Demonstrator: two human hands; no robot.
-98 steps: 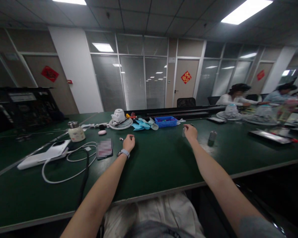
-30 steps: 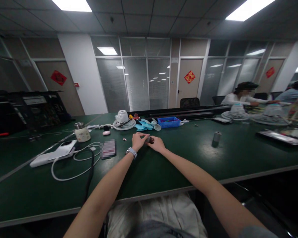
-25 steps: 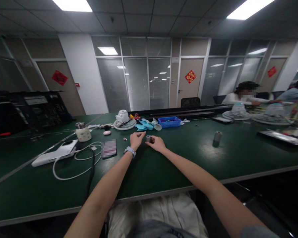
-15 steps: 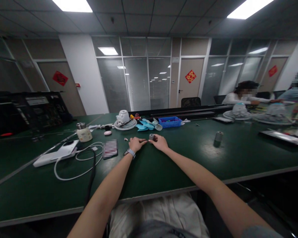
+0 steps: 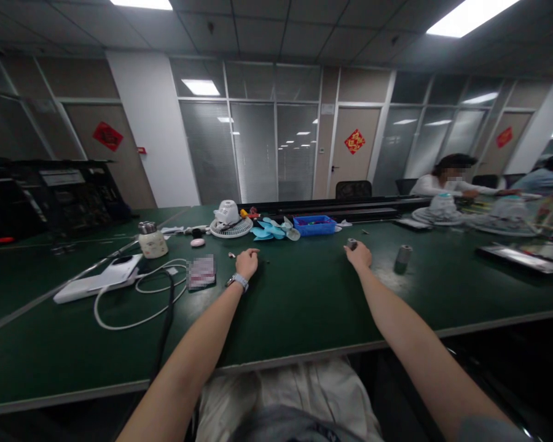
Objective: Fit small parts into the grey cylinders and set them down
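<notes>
My right hand point(image 5: 360, 255) grips a small grey metal cylinder point(image 5: 351, 244) over the right middle of the table. A similar grey cylinder point(image 5: 403, 255) stands upright on the table to the right of that hand. My left hand point(image 5: 247, 264), with a watch point(image 5: 238, 282) on its wrist, rests on the table with a finger stretched to the right and nothing visible in it. Just right of it lies a tiny dark piece point(image 5: 267, 262), too small to name. A small white-and-dark item point(image 5: 231, 255) lies to its left.
On the green table point(image 5: 299, 319) stand a white fan part point(image 5: 227, 213), blue fan blades point(image 5: 268, 229) and a blue bin point(image 5: 314, 225). Leftward are a jar-like bottle point(image 5: 152, 242), a white power bank point(image 5: 96, 282) with cable and a blurred card. People sit at far right.
My right hand has moved right with the cylinder, away from my left hand. My left hand has shifted slightly left, and the tiny dark piece now shows on the table.
</notes>
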